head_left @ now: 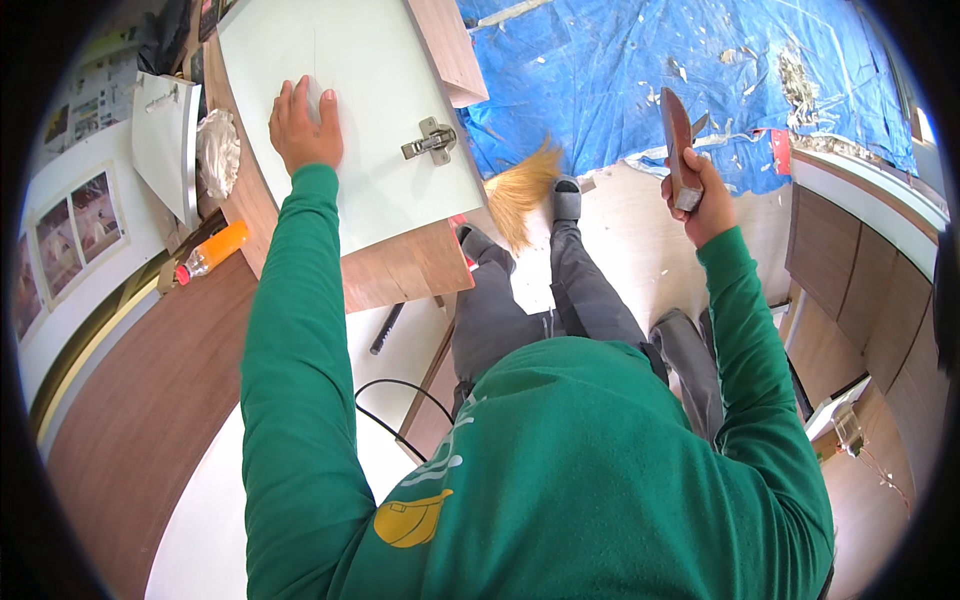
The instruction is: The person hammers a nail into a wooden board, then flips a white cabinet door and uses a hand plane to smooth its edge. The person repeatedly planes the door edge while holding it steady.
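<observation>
My left hand (pixel 307 125) lies flat, fingers stretched out, on a white cabinet door panel (pixel 385 90) at the upper left. A metal cup hinge (pixel 431 141) is fixed near the panel's right edge. Off to the right, my right hand (pixel 708 200) is raised and closed around a long reddish-brown tool with a pointed, blade-like end (pixel 677 130). Its lower end is blocky and grey, and a short dark tip sticks out beside my thumb. Its exact kind I cannot make out. The tool is held apart from the panel.
Wood-grain boards (pixel 410 268) support the panel. An orange drink bottle (pixel 213 250) lies left of it. Broom bristles (pixel 522 195) rest by my feet. A littered blue tarp (pixel 600 70) covers the far floor. Another person's leg (pixel 686 360) shows near my right side.
</observation>
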The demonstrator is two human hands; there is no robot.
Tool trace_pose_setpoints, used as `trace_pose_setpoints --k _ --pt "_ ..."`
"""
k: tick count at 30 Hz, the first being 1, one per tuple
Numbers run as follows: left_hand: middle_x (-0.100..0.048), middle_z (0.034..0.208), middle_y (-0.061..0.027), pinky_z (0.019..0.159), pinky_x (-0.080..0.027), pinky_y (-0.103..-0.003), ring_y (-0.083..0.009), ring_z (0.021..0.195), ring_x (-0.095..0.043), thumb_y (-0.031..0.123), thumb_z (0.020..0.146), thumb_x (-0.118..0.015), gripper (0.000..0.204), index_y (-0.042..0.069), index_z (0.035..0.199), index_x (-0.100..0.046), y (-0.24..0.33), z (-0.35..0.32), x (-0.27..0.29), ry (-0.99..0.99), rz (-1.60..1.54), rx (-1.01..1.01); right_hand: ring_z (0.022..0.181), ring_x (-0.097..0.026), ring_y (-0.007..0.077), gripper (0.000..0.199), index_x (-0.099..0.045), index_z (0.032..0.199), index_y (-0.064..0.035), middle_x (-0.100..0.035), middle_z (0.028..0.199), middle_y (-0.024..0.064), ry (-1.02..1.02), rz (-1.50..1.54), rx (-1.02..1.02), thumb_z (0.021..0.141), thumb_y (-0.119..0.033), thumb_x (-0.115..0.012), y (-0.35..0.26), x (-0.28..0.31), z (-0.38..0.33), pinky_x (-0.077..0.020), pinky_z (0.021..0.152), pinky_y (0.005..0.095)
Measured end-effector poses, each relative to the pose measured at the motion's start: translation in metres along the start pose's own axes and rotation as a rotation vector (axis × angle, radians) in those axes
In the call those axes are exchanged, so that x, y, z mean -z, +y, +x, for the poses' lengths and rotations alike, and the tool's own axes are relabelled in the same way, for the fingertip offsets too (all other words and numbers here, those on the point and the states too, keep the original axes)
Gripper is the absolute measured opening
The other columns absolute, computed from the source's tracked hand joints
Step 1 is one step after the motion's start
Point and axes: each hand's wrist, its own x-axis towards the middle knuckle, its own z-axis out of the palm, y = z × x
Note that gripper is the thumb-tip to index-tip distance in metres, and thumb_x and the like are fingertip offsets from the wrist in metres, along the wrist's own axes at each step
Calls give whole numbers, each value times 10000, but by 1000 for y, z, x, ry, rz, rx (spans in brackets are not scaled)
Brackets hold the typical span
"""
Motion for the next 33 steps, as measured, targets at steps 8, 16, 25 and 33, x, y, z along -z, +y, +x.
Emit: trace_pose_setpoints --k 8,16,25,33 --pt "-516 1530 -182 1207 -327 -493 -378 1425 -450 411 1014 -602 510 113 1427 -610 3 0 2 -4 -3 6 496 -508 140 337 -609 1025 -105 -651 702 107 6 -23 -27 1007 -441 -604 11 -12 11 -339 444 271" --pt "-478 1581 -146 1240 -249 -514 -373 1468 -400 476 1006 -591 549 160 1456 -598 -2 0 -2 0 -29 35 466 -507 155 354 -613 1037 -89 -650 686 109 -18 -5 -41 1010 -442 -605 19 -30 8 -342 422 284" --pt "-435 1617 -113 1273 -180 -499 -323 1517 -337 475 1007 -587 545 181 1465 -583 8 -3 5 -41 -60 121 553 -549 170 470 -577 1209 -40 -670 789 111 -121 3 -78 1012 -467 -571 23 -51 0 -370 469 292" --pt "-431 1617 -115 1273 -179 -498 -334 1520 -326 475 1007 -598 545 183 1467 -577 10 -3 10 -55 -77 147 647 -584 139 407 -583 1245 -42 -697 916 100 -231 -108 -29 1017 -378 -597 31 -92 10 -421 544 283"
